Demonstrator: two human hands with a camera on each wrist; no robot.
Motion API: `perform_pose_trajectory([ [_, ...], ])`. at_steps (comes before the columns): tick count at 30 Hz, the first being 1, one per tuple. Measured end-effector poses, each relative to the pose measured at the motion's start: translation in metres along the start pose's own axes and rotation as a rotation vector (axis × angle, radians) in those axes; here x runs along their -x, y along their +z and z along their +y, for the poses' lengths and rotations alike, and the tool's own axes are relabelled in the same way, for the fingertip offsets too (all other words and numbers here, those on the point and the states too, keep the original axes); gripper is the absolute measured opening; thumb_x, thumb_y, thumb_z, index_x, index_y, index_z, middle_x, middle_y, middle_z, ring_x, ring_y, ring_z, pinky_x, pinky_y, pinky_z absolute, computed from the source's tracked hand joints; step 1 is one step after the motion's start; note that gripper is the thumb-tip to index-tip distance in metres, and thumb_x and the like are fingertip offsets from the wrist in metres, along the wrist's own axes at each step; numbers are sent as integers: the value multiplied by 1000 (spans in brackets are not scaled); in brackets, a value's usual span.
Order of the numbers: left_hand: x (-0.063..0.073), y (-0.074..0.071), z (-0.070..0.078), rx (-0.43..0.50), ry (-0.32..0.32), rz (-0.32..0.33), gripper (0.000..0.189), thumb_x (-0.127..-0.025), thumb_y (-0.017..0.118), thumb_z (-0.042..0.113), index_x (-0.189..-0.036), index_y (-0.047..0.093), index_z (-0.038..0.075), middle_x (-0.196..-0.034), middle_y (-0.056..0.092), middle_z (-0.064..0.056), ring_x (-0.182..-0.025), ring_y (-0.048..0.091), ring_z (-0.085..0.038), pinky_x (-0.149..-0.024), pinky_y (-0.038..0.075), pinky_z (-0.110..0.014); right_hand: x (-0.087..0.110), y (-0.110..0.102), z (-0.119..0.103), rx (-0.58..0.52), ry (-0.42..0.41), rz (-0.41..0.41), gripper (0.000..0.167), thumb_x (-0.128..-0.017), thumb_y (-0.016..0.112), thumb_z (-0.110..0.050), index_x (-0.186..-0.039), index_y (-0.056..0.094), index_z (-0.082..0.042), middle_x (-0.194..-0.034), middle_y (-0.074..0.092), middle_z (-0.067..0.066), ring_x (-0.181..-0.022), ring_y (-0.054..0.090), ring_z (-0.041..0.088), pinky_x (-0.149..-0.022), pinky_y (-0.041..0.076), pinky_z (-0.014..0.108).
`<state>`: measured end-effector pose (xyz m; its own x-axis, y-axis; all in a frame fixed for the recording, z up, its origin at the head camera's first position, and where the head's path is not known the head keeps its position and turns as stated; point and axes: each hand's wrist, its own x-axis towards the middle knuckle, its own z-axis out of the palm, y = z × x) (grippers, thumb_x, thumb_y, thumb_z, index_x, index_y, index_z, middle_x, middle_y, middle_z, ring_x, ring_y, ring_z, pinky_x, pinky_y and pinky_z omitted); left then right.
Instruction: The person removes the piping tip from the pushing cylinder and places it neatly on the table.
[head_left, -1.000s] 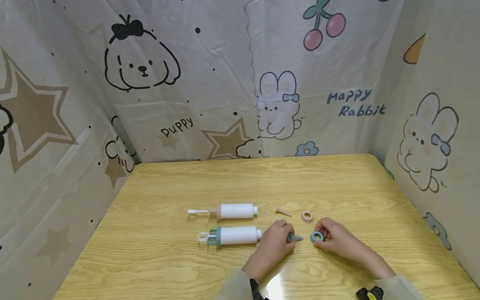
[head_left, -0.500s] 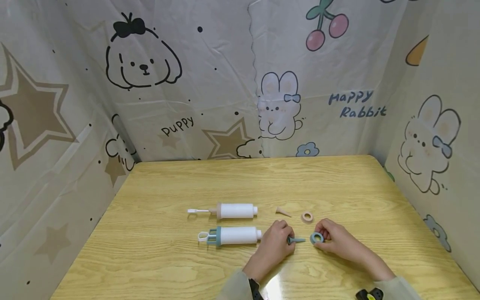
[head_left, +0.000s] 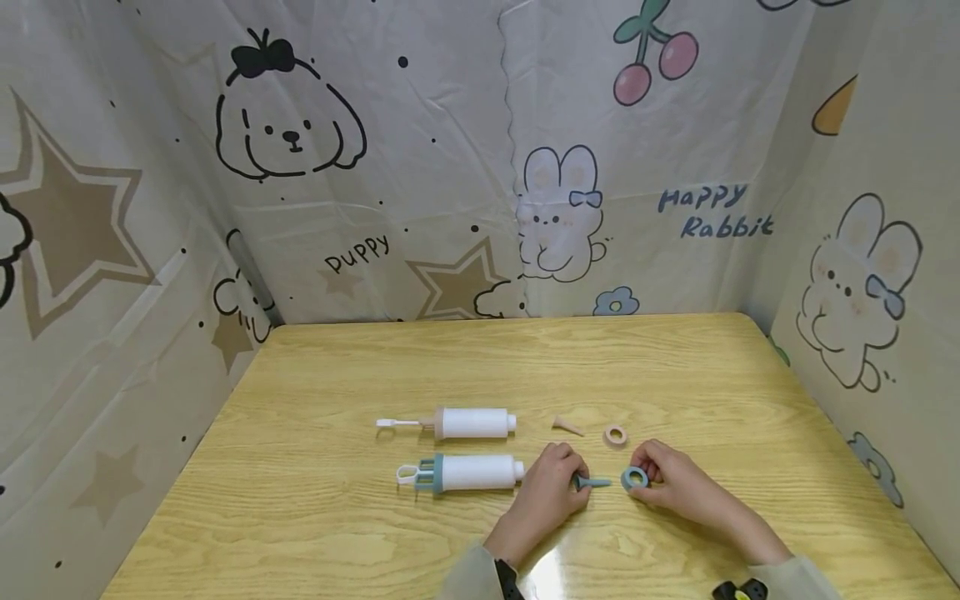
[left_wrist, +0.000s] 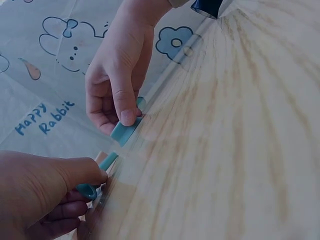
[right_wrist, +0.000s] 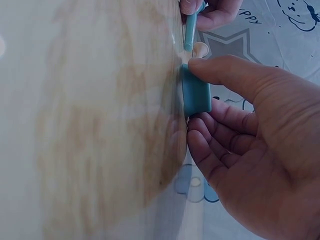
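My left hand (head_left: 551,485) pinches a slim teal nozzle (head_left: 597,482) by its wide end, thin tip pointing right. In the left wrist view the wide end of this nozzle (left_wrist: 108,161) shows as a small hollow funnel. Just to the right, my right hand (head_left: 681,483) grips a teal screw ring (head_left: 626,482) between thumb and fingers, its round hole visible. From the right wrist view, the ring (right_wrist: 198,94) shows a smooth outer wall close to the tabletop. A small gap separates nozzle tip and ring.
Left of my hands lies a white syringe tube with teal end (head_left: 480,472). Behind it lies another white tube with pink end (head_left: 475,423). A pink nozzle (head_left: 567,427) and a pink ring (head_left: 607,437) lie beyond my hands on the wooden table (head_left: 337,533).
The nozzle in my left hand has swung slightly and its tip shows a little further right. Both hands stay in nearly the same place, and the view shifts slightly.
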<state>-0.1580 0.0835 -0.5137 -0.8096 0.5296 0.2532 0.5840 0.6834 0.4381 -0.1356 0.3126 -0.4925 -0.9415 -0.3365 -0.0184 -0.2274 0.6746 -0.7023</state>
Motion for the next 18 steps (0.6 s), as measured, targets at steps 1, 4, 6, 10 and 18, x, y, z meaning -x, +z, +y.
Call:
perform_pose_trajectory([
  [1,0,0,0,5,-3,-3,9,-82,78,21,-86,71,18,-88,61,8,-79,50,-3,-69,45,-12,0,0,0,-1,2,-1,30,-83,77,-17,-100,56,-4,-87,54,2,-76,46,1,-63,43,18],
  [4,0,0,-1,13,-7,-6,8,-82,78,21,-86,71,18,-88,61,8,-80,50,-3,-70,45,-12,0,0,0,1,4,-2,30,-83,77,-17,-101,56,-4,-88,54,2,-76,46,1,-63,44,18],
  [6,0,0,-1,17,-6,-7,8,-83,78,21,-86,71,18,-89,61,8,-80,50,-3,-70,45,-12,0,0,0,3,3,-2,31,-83,77,-18,-101,56,-4,-88,54,1,-76,46,0,-63,44,18],
  [10,0,1,-1,15,-7,-11,9,-83,78,22,-87,71,18,-89,61,9,-81,50,-3,-70,46,-12,0,0,1,3,0,0,30,-83,77,-18,-100,56,-5,-87,54,1,-76,46,0,-63,44,17],
  [18,1,1,-2,-6,8,-3,10,-82,77,23,-87,70,19,-88,60,9,-79,49,-3,-69,44,-11,1,1,0,-15,1,-1,35,-82,79,-23,-101,56,-4,-88,54,2,-76,47,0,-63,44,18],
])
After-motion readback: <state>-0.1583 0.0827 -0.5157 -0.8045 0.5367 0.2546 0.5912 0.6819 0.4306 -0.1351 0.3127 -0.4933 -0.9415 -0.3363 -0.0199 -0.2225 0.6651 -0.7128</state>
